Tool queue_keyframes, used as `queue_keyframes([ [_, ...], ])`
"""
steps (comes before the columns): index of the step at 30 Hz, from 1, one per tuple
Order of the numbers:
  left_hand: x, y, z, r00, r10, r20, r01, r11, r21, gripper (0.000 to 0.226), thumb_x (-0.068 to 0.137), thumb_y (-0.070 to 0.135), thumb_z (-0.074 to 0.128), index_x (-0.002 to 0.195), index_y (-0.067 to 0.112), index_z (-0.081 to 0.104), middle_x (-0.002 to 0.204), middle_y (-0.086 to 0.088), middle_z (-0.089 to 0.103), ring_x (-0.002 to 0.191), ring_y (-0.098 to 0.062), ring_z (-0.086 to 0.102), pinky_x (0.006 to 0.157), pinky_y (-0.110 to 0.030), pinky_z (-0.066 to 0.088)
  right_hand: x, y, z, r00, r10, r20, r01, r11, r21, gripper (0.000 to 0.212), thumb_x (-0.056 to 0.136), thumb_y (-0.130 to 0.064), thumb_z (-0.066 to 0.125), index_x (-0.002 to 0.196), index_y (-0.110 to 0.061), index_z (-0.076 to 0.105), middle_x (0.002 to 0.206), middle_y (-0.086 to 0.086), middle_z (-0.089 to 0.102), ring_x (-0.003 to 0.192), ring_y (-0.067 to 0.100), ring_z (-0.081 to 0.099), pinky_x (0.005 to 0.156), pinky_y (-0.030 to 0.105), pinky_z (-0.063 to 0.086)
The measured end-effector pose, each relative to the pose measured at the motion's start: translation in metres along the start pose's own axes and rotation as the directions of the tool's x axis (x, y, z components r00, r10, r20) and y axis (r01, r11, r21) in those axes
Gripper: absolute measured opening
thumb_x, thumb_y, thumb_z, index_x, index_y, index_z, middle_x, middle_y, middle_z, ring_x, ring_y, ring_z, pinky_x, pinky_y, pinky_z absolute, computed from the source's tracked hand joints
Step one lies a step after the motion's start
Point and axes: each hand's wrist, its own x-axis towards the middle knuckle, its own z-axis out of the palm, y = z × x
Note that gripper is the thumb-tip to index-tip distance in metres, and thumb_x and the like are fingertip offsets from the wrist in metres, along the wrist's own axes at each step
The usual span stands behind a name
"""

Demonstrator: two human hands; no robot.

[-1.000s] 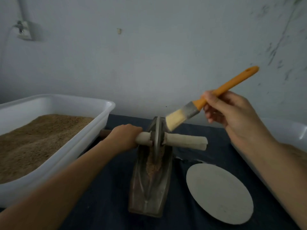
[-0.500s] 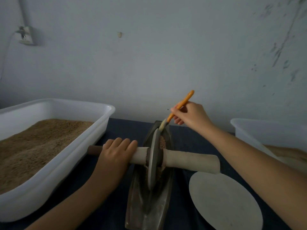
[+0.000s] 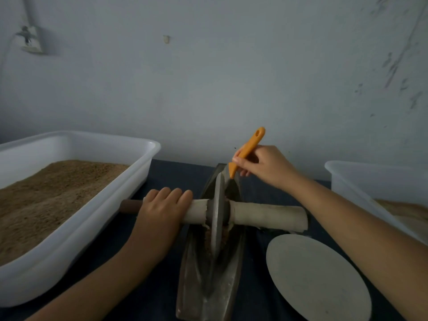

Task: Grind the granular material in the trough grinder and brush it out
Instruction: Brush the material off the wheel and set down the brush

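A dark metal boat-shaped trough grinder (image 3: 196, 281) lies lengthwise on the dark cloth at the centre. Its grinding wheel (image 3: 218, 212) stands upright in the groove on a wrapped axle (image 3: 266, 215). My left hand (image 3: 163, 209) grips the axle's left handle. Brown granular material (image 3: 223, 238) shows in the groove beside the wheel. My right hand (image 3: 264, 165) holds an orange-handled brush (image 3: 246, 151) at the trough's far end, handle up, with the bristles down in the groove and mostly hidden behind the wheel.
A white tub (image 3: 97, 205) full of brown granules stands on the left, close to my left arm. Another white tub (image 3: 370, 184) with some granules stands at the right. A round grey plate (image 3: 317, 276) lies right of the trough. A wall rises just behind.
My right hand carried the brush down from above the axle to the trough's far end, bristles into the groove. The wheel and my left hand shifted slightly nearer to me.
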Motion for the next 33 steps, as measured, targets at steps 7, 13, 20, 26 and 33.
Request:
queue_keyframes([
  [7, 0.000, 0.000, 0.000, 1.000, -0.009, 0.020, 0.010, 1.000, -0.006, 0.043, 0.045, 0.012, 0.088, 0.082, 0.010, 0.067, 0.073, -0.004, 0.063, 0.063, -0.022, 0.061, 0.060, -0.033, 0.047, -0.001, 0.006, 0.009, 0.984, 0.085, 0.159, -0.082, 0.996, -0.028, 0.022, 0.093, -0.032, 0.054, 0.100, -0.013, 0.062, 0.083, 0.000, 0.067, 0.076, 0.007, 0.065, 0.072, 0.021, 0.052],
  [13, 0.001, 0.001, -0.002, 0.998, -0.024, 0.051, 0.024, 1.000, 0.009, 0.043, 0.045, 0.013, 0.088, 0.082, 0.011, 0.066, 0.073, -0.003, 0.063, 0.064, -0.022, 0.061, 0.060, -0.033, 0.047, 0.002, 0.006, 0.004, 0.997, 0.070, 0.034, -0.066, 0.993, -0.096, 0.019, 0.094, -0.032, 0.053, 0.096, -0.015, 0.061, 0.079, -0.003, 0.066, 0.074, 0.006, 0.064, 0.073, 0.023, 0.053],
  [20, 0.007, 0.000, -0.004, 0.994, -0.019, 0.110, 0.017, 1.000, 0.019, 0.044, 0.042, 0.010, 0.088, 0.079, 0.013, 0.064, 0.069, -0.002, 0.062, 0.059, -0.021, 0.059, 0.056, -0.032, 0.046, -0.023, -0.008, -0.022, 0.981, 0.058, -0.185, -0.064, 0.998, -0.029, 0.017, 0.094, -0.027, 0.052, 0.096, -0.014, 0.063, 0.077, -0.005, 0.066, 0.069, 0.001, 0.063, 0.067, 0.015, 0.053],
  [26, 0.018, -0.005, 0.003, 0.952, -0.077, 0.295, 0.057, 0.996, 0.076, 0.035, 0.086, 0.035, 0.059, 0.116, 0.030, 0.041, 0.115, 0.011, 0.053, 0.106, -0.009, 0.050, 0.090, -0.025, 0.033, -0.100, -0.011, -0.045, 0.896, -0.127, -0.425, -0.101, 0.874, -0.475, 0.015, 0.093, -0.020, 0.054, 0.095, -0.010, 0.064, 0.073, 0.004, 0.060, 0.060, 0.017, 0.052, 0.053, 0.022, 0.039],
  [33, 0.027, -0.009, 0.004, 0.928, -0.072, 0.366, 0.034, 0.993, 0.109, 0.032, 0.087, 0.035, 0.059, 0.113, 0.026, 0.043, 0.115, 0.006, 0.056, 0.106, -0.013, 0.054, 0.091, -0.027, 0.037, -0.180, -0.017, -0.037, 0.948, 0.085, -0.306, -0.247, 0.803, -0.542, 0.014, 0.090, -0.015, 0.056, 0.099, -0.009, 0.065, 0.070, 0.001, 0.052, 0.055, 0.011, 0.046, 0.051, 0.018, 0.031],
])
